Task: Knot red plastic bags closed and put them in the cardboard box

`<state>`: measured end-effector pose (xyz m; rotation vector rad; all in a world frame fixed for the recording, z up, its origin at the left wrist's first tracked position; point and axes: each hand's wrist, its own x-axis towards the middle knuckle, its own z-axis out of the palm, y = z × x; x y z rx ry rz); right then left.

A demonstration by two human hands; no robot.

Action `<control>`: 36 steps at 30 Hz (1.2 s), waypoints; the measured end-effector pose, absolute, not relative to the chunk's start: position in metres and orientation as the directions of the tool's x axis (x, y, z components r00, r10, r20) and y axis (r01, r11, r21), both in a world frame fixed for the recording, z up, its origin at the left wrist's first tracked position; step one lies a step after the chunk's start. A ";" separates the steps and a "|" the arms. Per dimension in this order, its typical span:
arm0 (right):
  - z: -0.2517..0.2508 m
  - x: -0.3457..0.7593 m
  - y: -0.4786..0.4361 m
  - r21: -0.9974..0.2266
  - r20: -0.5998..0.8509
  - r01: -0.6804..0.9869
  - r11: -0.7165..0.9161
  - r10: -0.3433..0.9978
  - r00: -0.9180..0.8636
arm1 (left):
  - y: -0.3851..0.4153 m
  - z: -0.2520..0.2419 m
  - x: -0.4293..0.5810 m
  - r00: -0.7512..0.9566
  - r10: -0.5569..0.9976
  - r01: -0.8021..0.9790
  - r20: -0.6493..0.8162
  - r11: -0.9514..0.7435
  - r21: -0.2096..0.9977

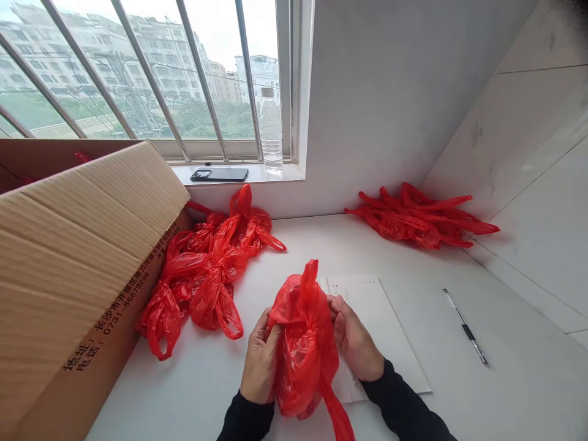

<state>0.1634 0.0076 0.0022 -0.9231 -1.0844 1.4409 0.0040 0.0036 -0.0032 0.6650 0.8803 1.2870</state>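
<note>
1. So the left hand point(261, 358) is gripping a red bag point(301, 367) by its left side, thumb pressing on the front and the other fingers curling in around the edge, so yeah, it's pinching plastic.
2. Right hand point(361, 343) is touching the bag's upper right side. Those fingers are bending in close together, but their tips are partly hiding behind the plastic, so I can't tell if they're pinching it.
3. The bag itself is sitting between both hands, front and center, with one twisted end poking up and a strip trailing down at the bottom right. Can't tell if it's resting on the table point(184, 401).
4. A notebook point(390, 349) is lying open behind the bag and under the right hand's side, and a pen point(465, 327) is lying slanted to its right, well apart.
5. Over on the left, a bunch of knotted bags point(215, 263), also red, is piling up just beside a big cardboard box point(92, 245). Some red stuff point(82, 157) is showing inside the box.
6. Another red heap point(418, 223) is lying in the far right corner.
7. On the sill point(255, 177), a phone point(219, 175) is lying flat and a clear bottle point(272, 138) is standing upright.
</note>
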 end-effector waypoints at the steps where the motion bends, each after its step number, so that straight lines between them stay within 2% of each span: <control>1: 0.003 0.164 0.008 -0.948 -0.003 -0.312 -0.067 0.979 -0.203 | 0.004 -0.003 0.003 0.025 0.980 -0.548 -0.199 0.180 0.817; 3: 0.004 0.165 0.008 -0.942 -0.008 -0.314 -0.119 0.943 -0.333 | 0.005 -0.002 0.002 0.002 0.973 -0.567 -0.230 0.191 0.801; 5: 0.006 0.166 0.007 -0.962 0.026 -0.262 -0.075 0.932 -0.361 | 0.005 -0.001 0.001 0.015 0.968 -0.582 -0.249 0.211 0.785; 9: 0.003 0.166 0.008 -0.975 0.069 -0.223 0.013 0.967 -0.245 | 0.003 0.000 0.002 0.159 0.964 -0.589 -0.214 0.266 0.763; 13: -0.002 0.166 0.009 -0.975 0.062 -0.224 0.018 0.980 -0.191 | 0.002 -0.002 0.002 0.256 0.950 -0.526 -0.181 0.294 0.798; 18: 0.002 0.166 0.007 -0.974 0.085 -0.225 0.030 0.967 -0.238 | 0.004 -0.006 0.002 0.202 0.966 -0.506 -0.162 0.244 0.827; 25: 0.007 0.167 0.007 -0.952 0.142 -0.304 0.033 0.928 -0.345 | 0.007 -0.011 0.000 0.106 0.977 -0.585 -0.186 0.213 0.782; 31: 0.001 0.165 0.008 -0.957 0.138 -0.285 0.061 0.957 -0.256 | 0.010 -0.014 -0.003 0.177 0.960 -0.568 -0.218 0.281 0.774; 36: 0.000 0.167 0.010 -0.969 0.102 -0.243 0.053 0.976 -0.193 | 0.009 -0.011 0.000 0.152 0.972 -0.573 -0.180 0.235 0.785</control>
